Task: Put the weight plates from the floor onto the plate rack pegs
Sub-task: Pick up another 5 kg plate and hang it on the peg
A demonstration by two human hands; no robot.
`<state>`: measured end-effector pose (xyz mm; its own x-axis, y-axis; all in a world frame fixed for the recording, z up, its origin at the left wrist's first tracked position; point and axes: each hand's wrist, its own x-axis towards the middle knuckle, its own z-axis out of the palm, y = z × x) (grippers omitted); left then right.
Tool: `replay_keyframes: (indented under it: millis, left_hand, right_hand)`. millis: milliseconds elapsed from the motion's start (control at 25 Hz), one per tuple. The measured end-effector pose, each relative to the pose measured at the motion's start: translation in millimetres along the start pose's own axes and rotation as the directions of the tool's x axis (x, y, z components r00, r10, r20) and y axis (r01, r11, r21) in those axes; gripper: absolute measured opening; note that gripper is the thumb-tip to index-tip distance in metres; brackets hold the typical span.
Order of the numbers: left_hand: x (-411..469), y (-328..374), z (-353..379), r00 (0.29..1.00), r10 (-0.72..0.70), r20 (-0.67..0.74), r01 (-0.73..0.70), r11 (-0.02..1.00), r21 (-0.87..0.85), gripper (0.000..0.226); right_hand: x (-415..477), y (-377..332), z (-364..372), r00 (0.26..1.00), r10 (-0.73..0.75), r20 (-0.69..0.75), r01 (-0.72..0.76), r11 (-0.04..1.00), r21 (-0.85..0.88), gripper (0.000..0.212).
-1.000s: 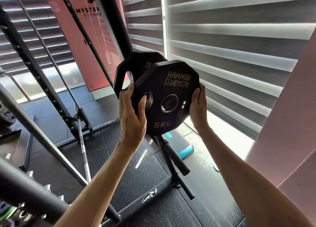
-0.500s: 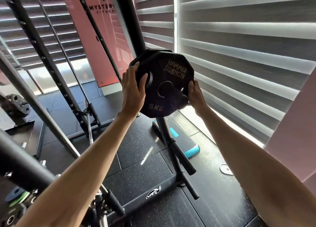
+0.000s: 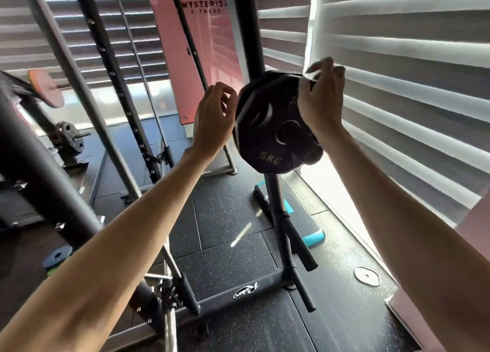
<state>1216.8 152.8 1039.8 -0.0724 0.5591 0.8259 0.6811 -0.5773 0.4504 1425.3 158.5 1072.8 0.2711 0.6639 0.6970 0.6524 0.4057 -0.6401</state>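
My left hand (image 3: 214,113) has come off the 5kg plate (image 3: 267,150), loosely curled beside it; my right hand (image 3: 322,100) touches its top edge, grip unclear; it hangs on the rack (image 3: 277,200) between them

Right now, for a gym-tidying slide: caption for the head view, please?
5 kg plate sits on the rack peg; right hand at its upper rim, left hand free beside it.

Left hand (image 3: 214,115) raised, loosely curled; right hand (image 3: 320,100) raised, blurred.
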Motion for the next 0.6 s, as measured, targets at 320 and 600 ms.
replay_keyframes:
  millis: [320, 600]
  left_hand:
    - [-69.3, -108.4, -153.5, 0.952, -0.303, 0.033, 0.276, 0.903, 0.329, 0.021]
    - [-239.5, -204.9, -348.0, 0.685, -0.728, -0.006, 0.615, 0.574, 0.540, 0.014]
  right_hand:
    - [-107.7, -144.5, 156.0, 0.876, -0.286, 0.387, 0.186, 0.943, 0.277, 0.023]
    - [-340.0, -252.0, 305.9, 0.355, -0.305, 0.884, 0.099, 0.952, 0.288, 0.015]
